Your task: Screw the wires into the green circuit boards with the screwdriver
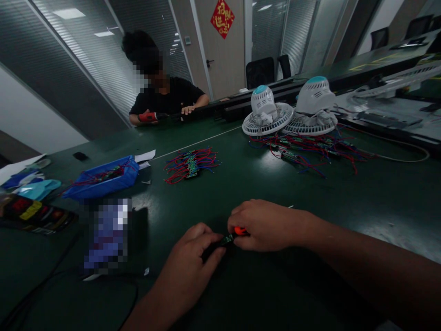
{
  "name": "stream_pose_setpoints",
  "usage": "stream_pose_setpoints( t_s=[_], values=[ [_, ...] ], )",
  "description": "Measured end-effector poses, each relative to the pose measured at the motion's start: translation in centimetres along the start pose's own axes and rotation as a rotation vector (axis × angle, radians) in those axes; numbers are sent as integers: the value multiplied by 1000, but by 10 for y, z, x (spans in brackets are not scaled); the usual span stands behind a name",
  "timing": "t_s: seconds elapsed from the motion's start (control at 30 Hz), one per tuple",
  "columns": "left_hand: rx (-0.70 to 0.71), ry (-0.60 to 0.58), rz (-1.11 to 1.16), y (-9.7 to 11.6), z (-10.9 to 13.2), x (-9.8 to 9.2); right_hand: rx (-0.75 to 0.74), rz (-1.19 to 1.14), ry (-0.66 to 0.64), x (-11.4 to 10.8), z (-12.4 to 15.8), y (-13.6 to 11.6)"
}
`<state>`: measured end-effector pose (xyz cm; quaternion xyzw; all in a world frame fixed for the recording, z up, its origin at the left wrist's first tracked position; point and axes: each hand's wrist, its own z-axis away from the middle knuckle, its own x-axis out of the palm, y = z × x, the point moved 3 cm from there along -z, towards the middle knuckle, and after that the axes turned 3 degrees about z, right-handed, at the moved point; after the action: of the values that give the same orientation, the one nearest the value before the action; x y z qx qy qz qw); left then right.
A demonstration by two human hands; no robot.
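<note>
A small green circuit board (227, 239) lies between my two hands, close above the dark green table (165, 216). The thumb and fingers of my left hand (193, 259) pinch the board's left end, where a dark part shows. My right hand (258, 226) is closed round an orange tool (240, 231) at the board's right end; the rest of the tool is hidden by the fingers. Beyond my hands sits a row of circuit boards (191, 164) with red and blue wires.
A blue bin (103, 186) with wired boards stands left, near a blurred upright object (107, 236) and a dark package (37, 215). Two white fan parts (265, 112) and more wired boards (292, 149) lie back right. Across the table, a person (165, 99) holds a red tool.
</note>
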<state>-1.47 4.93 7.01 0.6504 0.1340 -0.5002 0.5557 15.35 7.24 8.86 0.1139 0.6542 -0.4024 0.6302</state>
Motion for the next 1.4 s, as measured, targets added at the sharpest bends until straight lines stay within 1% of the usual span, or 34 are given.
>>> stream_pose_setpoints(
  t_s=[0.07, 0.17, 0.37, 0.47, 0.67, 0.77, 0.87, 0.97, 1.07, 1.17, 1.23, 1.4],
  values=[
    [16, -6, 24, 0, 0, 1, -12, -6, -2, 0, -1, -2],
    [21, 16, 73, -1, 1, 3, -28, -27, -11, 1, -2, -4],
    [26, 139, 161, -2, 1, 3, -11, -90, -6, 2, -3, -1],
    [43, 173, 180, -3, 2, 2, -9, -106, 13, 2, -4, 0],
    [49, 140, 161, -2, 4, 2, 0, -128, 18, 4, -6, -2],
    [81, 149, 160, -3, 4, 2, 26, -127, 30, 5, -7, -1],
    [89, 158, 176, -4, 3, 2, 17, -123, 37, 5, -7, -2],
    [92, 120, 190, -3, 3, 2, 3, -110, 37, 5, -7, -3],
    [98, 62, 169, 0, 2, 0, 4, -94, 34, 7, -7, -4],
    [106, 31, 149, 2, 2, -2, 8, -82, 32, 8, -8, -6],
    [116, 33, 121, 2, 3, -1, 16, -73, 29, 8, -8, -6],
    [160, 87, 37, -1, 4, 3, 14, -64, 18, 11, -8, -7]
  ],
)
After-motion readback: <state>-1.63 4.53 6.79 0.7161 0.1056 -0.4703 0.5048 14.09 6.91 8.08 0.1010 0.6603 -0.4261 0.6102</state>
